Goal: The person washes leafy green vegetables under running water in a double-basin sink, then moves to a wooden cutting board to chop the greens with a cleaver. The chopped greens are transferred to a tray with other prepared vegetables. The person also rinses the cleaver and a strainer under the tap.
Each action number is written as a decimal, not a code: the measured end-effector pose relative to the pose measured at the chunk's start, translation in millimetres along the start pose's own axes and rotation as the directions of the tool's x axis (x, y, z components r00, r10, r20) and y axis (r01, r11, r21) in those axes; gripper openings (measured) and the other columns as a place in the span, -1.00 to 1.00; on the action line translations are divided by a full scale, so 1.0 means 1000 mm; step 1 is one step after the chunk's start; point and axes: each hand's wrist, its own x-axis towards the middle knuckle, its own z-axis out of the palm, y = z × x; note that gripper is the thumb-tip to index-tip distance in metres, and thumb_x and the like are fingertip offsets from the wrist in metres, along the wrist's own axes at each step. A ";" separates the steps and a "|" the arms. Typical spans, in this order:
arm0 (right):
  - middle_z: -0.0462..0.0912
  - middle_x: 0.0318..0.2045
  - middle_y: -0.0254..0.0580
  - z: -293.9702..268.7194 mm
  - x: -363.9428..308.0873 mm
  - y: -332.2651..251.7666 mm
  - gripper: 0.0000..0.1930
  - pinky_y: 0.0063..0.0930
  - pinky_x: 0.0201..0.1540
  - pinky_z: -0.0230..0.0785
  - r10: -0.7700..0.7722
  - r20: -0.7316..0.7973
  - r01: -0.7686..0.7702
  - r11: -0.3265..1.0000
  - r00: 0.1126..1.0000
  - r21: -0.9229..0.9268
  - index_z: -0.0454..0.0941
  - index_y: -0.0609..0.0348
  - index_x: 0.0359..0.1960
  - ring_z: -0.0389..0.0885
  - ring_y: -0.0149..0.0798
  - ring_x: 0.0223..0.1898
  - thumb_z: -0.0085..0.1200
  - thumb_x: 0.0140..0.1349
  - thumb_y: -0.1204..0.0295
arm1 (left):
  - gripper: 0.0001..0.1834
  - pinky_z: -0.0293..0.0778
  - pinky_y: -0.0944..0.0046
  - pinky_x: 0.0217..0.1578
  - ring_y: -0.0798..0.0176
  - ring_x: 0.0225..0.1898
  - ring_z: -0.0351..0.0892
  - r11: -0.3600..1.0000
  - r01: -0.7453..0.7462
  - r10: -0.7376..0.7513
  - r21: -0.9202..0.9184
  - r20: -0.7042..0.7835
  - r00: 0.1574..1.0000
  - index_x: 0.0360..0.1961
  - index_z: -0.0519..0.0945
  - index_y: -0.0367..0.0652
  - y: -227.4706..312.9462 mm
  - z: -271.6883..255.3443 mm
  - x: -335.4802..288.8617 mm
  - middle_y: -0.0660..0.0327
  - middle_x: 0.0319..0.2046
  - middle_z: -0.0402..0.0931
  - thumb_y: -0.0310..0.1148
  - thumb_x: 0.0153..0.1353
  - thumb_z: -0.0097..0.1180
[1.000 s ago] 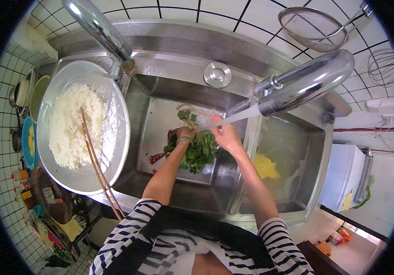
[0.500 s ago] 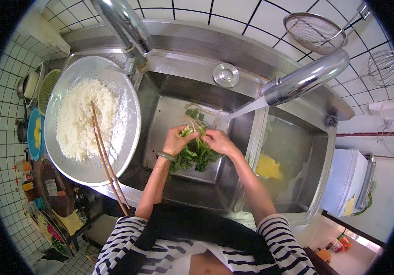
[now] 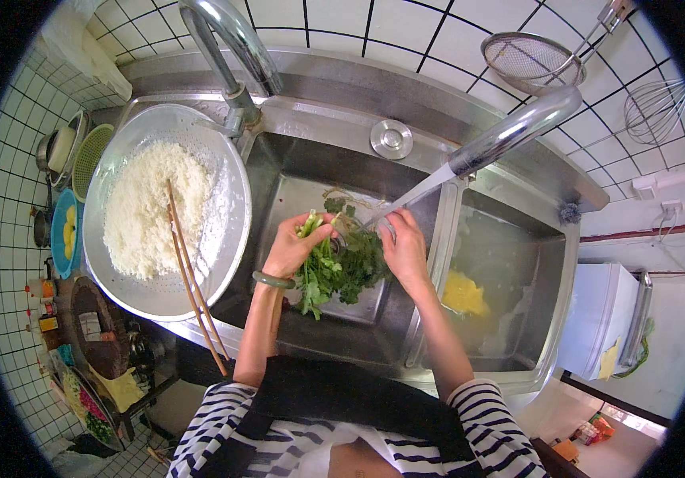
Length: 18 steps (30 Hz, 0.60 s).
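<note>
My left hand (image 3: 293, 248) is closed round the pale stems of a bunch of leafy greens that looks like cilantro (image 3: 320, 279), its leaves hanging down over the sink. More leafy greens (image 3: 362, 267) lie on the bottom of the middle basin (image 3: 287, 187), with thin root ends beyond them. My right hand (image 3: 405, 248) is at the water stream (image 3: 410, 195) from the right faucet (image 3: 518, 127), its fingers bent together. What they hold, if anything, I cannot make out.
At left a large metal colander (image 3: 235, 239) holds white rice (image 3: 151, 215), with long chopsticks (image 3: 191, 287) stuck in it. A second basin (image 3: 510, 319) on the right holds cloudy water and something yellow (image 3: 463, 293). Another faucet (image 3: 239, 103) rises behind the colander. A strainer (image 3: 530, 64) and whisk (image 3: 653, 111) hang at upper right.
My hands were close together over the greens. Now they are apart: my left hand has lifted a bunch slightly left, and my right hand has moved right and up to the water stream.
</note>
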 end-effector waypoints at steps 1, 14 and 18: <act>0.65 -0.25 -0.03 -0.001 0.004 -0.008 -0.75 -0.50 -0.21 0.47 -0.038 -0.069 0.054 0.966 0.997 0.253 0.60 0.24 -0.13 0.64 -0.28 -0.33 0.17 0.17 0.43 | -0.73 0.44 0.41 -0.18 0.43 -0.28 0.55 1.000 0.024 -0.024 -0.001 0.019 1.000 -0.11 0.57 -0.33 0.003 0.004 0.001 0.22 -0.35 0.62 -0.36 0.25 0.16; 0.65 -0.50 -0.32 -0.039 0.043 0.001 -0.80 -0.60 -0.36 0.35 0.063 0.252 -0.199 0.802 0.966 0.564 0.65 0.27 -0.38 0.51 -0.53 -0.46 0.07 0.27 0.40 | -0.75 0.44 0.39 -0.18 0.42 -0.28 0.55 0.999 0.013 -0.023 0.038 0.287 0.958 -0.15 0.58 -0.31 0.010 0.018 0.025 0.20 -0.36 0.64 -0.34 0.25 0.16; 0.69 -0.42 -0.27 -0.040 0.041 -0.004 -0.79 -0.57 -0.29 0.41 0.096 0.210 -0.188 0.856 0.973 0.482 0.65 0.26 -0.32 0.58 -0.49 -0.40 0.07 0.28 0.37 | -0.76 0.44 0.42 -0.23 0.44 -0.31 0.54 0.984 0.117 -0.093 -0.131 0.180 0.979 -0.16 0.58 -0.30 0.007 0.025 0.024 0.22 -0.37 0.64 -0.34 0.25 0.17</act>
